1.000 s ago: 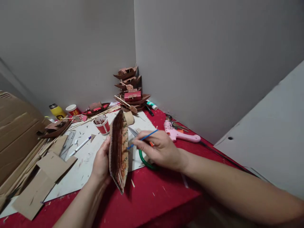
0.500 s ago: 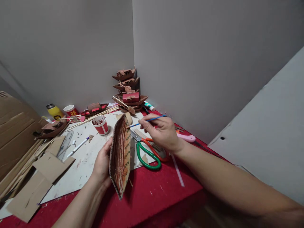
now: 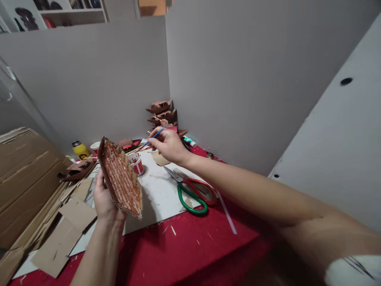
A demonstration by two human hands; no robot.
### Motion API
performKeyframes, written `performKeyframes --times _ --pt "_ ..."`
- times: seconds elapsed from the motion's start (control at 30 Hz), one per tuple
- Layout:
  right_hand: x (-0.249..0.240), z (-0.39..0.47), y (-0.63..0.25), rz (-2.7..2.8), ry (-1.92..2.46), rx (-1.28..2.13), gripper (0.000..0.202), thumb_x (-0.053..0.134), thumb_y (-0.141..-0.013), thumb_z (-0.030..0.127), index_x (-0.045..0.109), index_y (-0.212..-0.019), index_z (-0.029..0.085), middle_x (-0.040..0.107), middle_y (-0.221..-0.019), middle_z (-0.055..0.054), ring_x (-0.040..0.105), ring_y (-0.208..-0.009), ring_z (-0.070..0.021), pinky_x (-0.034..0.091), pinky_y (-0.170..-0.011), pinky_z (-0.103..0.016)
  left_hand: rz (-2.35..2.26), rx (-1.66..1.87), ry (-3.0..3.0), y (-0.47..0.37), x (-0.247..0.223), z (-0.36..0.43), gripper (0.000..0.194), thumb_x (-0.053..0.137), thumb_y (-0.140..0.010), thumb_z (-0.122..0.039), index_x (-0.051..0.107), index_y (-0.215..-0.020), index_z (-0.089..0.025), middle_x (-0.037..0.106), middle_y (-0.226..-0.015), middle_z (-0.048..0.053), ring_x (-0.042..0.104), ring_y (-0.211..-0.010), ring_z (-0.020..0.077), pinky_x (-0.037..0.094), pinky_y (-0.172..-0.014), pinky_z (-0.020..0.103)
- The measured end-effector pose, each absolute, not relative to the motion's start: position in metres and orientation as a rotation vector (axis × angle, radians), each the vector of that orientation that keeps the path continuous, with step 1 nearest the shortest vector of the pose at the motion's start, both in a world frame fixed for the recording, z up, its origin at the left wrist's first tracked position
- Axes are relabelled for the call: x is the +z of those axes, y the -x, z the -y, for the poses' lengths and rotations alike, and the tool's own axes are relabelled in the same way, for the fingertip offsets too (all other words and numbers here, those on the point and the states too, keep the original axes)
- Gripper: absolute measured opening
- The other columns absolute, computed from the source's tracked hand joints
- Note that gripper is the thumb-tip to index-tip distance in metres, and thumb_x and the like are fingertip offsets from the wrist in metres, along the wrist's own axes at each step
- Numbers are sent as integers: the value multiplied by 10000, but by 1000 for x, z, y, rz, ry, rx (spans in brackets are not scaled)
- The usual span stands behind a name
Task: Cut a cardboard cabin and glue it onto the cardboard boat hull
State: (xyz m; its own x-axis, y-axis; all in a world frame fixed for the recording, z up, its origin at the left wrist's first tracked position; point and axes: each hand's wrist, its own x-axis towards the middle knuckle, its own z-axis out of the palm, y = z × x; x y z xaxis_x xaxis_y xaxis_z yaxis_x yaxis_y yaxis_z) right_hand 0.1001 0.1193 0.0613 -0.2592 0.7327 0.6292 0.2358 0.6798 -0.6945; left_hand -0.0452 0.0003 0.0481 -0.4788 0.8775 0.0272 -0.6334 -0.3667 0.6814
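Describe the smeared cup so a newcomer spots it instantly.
On the red table lies a white sheet. Toward its far side, just right of the boat hull in the left hand, stands a red-and-white cup. Dark red smears inside set it apart from the second cup, farther back-left.

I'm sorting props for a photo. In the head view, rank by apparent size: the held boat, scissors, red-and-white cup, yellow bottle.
1. Boat
2. Scissors
3. Cup and bottle: too alike to rank
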Motion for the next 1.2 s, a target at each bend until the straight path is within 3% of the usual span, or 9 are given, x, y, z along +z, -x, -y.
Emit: performKeyframes --times 0.17,0.3,0.4,0.83,1.2 --pt "60 -148 -58 2052 931 488 58 638 -834 152 692 -838 131 708 -806 -29 661 -805 -169 498 -746 -275 -791 2000 -462 62 53 -4 423 384 -928 -402 718 -988 -149 750 -762 70 700 -630 212 595 -599 338" --pt "56 -155 -36 2248 1115 439 189 624 -910 284 653 -1028 139 673 -1028 -62 647 -934 -194 531 -834 -381 -751 2000 -441 68 56 -4 402 388 -934 -391 723 -959 -170 747 -751 52 698 -652 195 594 -689 337" --pt "54 -157 -24 2366 1196 437 272 593 -936 329 604 -1150 162 622 -1153 -76 628 -1000 -208 541 -846 -399 -731 2003 -423 71 58 -2 417 373 -946 -395 728 -944 -175 739 -716 47 692 -636 187 592 -706 334" --pt "56 -153 -35 2158 1173 423 238 579 -941 342 641 -1060 145 654 -1096 -73 621 -1034 -215 500 -920 -444 -742 2000 -368 74 55 -4 409 392 -930 -409 704 -1028 -164 732 -703 47 700 -633 202 593 -700 351" --pt "28 -160 -42 1624 1044 993 300 571 -950 334 581 -1180 143 623 -1130 -82 638 -938 -193 559 -794 -383 -823 1885 -328 88 38 -16 330 410 -920 -314 684 -950 -133 731 -712 71 700 -581 212 589 -601 350"
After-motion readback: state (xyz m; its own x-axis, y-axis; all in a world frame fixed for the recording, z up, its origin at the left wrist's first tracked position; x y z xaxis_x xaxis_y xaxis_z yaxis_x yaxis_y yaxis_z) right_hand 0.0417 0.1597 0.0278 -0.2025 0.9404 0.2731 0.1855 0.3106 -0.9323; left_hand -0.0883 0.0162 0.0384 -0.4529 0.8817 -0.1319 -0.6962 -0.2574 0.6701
